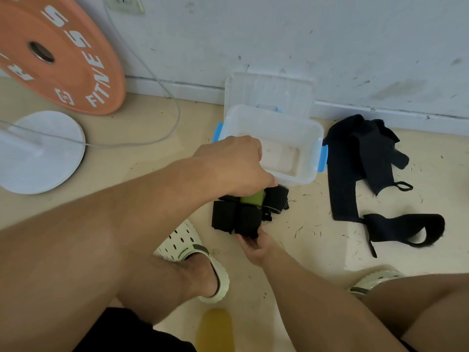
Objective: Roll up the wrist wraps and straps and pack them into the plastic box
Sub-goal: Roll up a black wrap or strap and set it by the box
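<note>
Head camera looks steeply down, close over the floor (291, 250).

You are looking at an evenly lit, fairly bright scene with soft, diffuse light and only faint shadows on the floor (317, 237). The wide lens bends the baseboard (177, 87) and bows the weight plate (50, 52) at the left edge (your legs loom large at the bottom). Detail is a little soft throughout, and the black fabric (355, 161) shows little texture.

Bare arms and legs, black shorts (132, 334), pale perforated clogs (189, 246) with dark straps.
</note>
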`<action>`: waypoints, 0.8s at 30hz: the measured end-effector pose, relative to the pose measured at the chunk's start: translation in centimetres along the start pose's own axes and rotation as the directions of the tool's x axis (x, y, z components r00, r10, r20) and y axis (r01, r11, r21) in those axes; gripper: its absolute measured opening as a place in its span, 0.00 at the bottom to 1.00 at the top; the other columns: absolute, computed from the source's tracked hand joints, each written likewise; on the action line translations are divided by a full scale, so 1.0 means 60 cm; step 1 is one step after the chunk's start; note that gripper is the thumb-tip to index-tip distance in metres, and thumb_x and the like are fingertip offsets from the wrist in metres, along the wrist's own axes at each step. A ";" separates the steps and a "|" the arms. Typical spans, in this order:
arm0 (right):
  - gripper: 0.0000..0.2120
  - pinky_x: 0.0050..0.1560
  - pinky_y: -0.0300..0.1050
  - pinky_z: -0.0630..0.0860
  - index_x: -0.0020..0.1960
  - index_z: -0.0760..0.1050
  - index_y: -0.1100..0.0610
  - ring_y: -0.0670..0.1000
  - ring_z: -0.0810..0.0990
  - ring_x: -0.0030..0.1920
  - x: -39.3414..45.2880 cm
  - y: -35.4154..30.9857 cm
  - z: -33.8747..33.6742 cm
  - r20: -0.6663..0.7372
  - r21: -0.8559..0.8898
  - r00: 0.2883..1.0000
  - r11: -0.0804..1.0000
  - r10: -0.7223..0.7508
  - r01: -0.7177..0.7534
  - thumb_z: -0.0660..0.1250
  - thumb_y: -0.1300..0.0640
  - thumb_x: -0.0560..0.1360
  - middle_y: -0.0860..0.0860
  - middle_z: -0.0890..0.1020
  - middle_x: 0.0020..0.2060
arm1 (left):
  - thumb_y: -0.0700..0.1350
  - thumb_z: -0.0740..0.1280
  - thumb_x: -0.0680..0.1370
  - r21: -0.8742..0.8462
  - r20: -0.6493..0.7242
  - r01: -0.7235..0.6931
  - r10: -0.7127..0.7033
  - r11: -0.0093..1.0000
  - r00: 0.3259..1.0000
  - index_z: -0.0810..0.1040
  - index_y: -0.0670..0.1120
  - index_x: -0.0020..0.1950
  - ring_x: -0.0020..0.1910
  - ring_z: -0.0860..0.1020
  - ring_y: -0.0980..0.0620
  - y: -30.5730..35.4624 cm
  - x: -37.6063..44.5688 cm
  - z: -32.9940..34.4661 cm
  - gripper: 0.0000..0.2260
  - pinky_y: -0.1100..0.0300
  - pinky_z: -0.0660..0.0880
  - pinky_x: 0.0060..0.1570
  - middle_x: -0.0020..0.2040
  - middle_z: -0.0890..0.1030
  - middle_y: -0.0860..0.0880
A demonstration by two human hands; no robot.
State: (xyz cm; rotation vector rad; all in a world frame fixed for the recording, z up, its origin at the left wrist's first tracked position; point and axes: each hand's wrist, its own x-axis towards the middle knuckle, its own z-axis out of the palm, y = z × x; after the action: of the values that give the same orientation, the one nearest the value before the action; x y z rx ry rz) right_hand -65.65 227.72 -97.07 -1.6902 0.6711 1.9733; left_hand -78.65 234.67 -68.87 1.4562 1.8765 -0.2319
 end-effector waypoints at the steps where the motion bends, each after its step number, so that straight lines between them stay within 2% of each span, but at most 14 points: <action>1: 0.19 0.63 0.57 0.80 0.70 0.74 0.63 0.63 0.80 0.64 0.002 0.000 -0.002 0.007 0.001 1.000 1.000 0.002 -0.002 0.66 0.55 0.83 0.65 0.81 0.60 | 0.65 0.69 0.77 0.003 0.000 0.001 -0.001 1.000 1.000 0.72 0.56 0.71 0.63 0.76 0.52 0.000 0.000 -0.001 0.26 0.54 0.73 0.57 0.65 0.76 0.57; 5: 0.19 0.60 0.58 0.81 0.72 0.74 0.61 0.64 0.81 0.63 0.006 -0.002 -0.002 0.016 0.014 1.000 1.000 0.012 -0.012 0.63 0.52 0.85 0.65 0.81 0.61 | 0.66 0.69 0.76 0.008 -0.015 0.003 -0.003 1.000 1.000 0.72 0.55 0.70 0.62 0.77 0.50 -0.001 0.002 -0.005 0.26 0.53 0.74 0.58 0.64 0.77 0.56; 7: 0.22 0.64 0.59 0.79 0.71 0.73 0.64 0.64 0.80 0.64 0.000 -0.004 -0.002 0.015 -0.017 0.999 0.999 0.031 -0.031 0.63 0.49 0.84 0.65 0.80 0.63 | 0.65 0.70 0.76 0.009 -0.014 -0.002 0.002 1.000 1.000 0.72 0.55 0.70 0.62 0.77 0.50 0.000 0.002 -0.008 0.26 0.53 0.74 0.58 0.65 0.77 0.56; 9: 0.26 0.67 0.61 0.77 0.74 0.69 0.64 0.66 0.78 0.66 -0.006 -0.011 -0.006 0.001 -0.075 0.998 0.995 0.059 -0.059 0.63 0.47 0.84 0.65 0.78 0.67 | 0.63 0.70 0.77 0.012 -0.008 -0.016 0.016 1.000 1.000 0.72 0.54 0.71 0.63 0.76 0.51 0.007 0.002 -0.010 0.26 0.52 0.74 0.60 0.66 0.77 0.56; 11: 0.31 0.67 0.65 0.76 0.79 0.62 0.62 0.67 0.77 0.68 -0.016 -0.022 -0.009 -0.062 -0.143 0.996 0.987 0.062 -0.071 0.63 0.45 0.84 0.64 0.74 0.71 | 0.62 0.70 0.78 0.010 -0.021 -0.035 0.035 0.999 0.999 0.73 0.54 0.70 0.63 0.76 0.50 0.017 0.003 -0.014 0.24 0.52 0.74 0.61 0.65 0.77 0.55; 14: 0.30 0.62 0.65 0.79 0.80 0.61 0.60 0.65 0.79 0.66 -0.038 -0.040 -0.015 -0.149 -0.300 0.989 0.954 -0.020 -0.026 0.61 0.45 0.85 0.61 0.74 0.72 | 0.60 0.70 0.78 0.010 -0.052 -0.085 0.085 0.996 0.995 0.75 0.52 0.67 0.60 0.78 0.50 0.038 0.002 -0.019 0.21 0.53 0.75 0.57 0.62 0.79 0.54; 16: 0.25 0.57 0.61 0.79 0.79 0.64 0.58 0.62 0.79 0.65 -0.054 -0.062 -0.020 -0.137 -0.399 0.982 0.914 -0.130 0.066 0.60 0.48 0.86 0.59 0.74 0.71 | 0.60 0.70 0.78 0.016 -0.054 -0.134 0.135 0.991 0.989 0.75 0.51 0.68 0.61 0.77 0.49 0.058 0.000 -0.018 0.22 0.53 0.75 0.58 0.62 0.79 0.53; 19: 0.20 0.55 0.55 0.80 0.77 0.68 0.57 0.60 0.79 0.61 -0.076 -0.125 -0.026 -0.054 -0.546 0.935 0.794 -0.352 0.267 0.59 0.54 0.86 0.59 0.74 0.70 | 0.61 0.70 0.78 -0.009 -0.033 -0.227 0.226 0.974 0.974 0.73 0.53 0.70 0.62 0.76 0.50 0.091 -0.001 -0.015 0.24 0.51 0.74 0.63 0.65 0.78 0.53; 22: 0.18 0.49 0.51 0.82 0.71 0.72 0.61 0.56 0.81 0.53 -0.109 -0.215 -0.028 0.009 -0.675 0.834 0.612 -0.551 0.412 0.65 0.57 0.83 0.58 0.79 0.61 | 0.59 0.70 0.79 -0.052 -0.022 -0.318 0.317 0.947 0.948 0.73 0.54 0.71 0.63 0.75 0.52 0.131 -0.003 -0.019 0.23 0.56 0.72 0.61 0.67 0.76 0.55; 24: 0.20 0.54 0.54 0.83 0.72 0.73 0.60 0.55 0.82 0.52 -0.126 -0.274 -0.032 0.071 -0.763 0.757 0.453 -0.650 0.460 0.67 0.58 0.81 0.58 0.81 0.58 | 0.57 0.70 0.80 -0.058 -0.024 -0.357 0.356 0.932 0.934 0.72 0.54 0.72 0.65 0.74 0.52 0.157 -0.002 -0.025 0.22 0.59 0.69 0.58 0.69 0.75 0.55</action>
State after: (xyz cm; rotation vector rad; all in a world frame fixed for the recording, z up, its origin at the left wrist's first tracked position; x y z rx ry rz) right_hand -52.80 239.12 -90.98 -2.2237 -0.7493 1.6029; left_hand -70.82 238.61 -65.05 1.7259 1.5764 0.0104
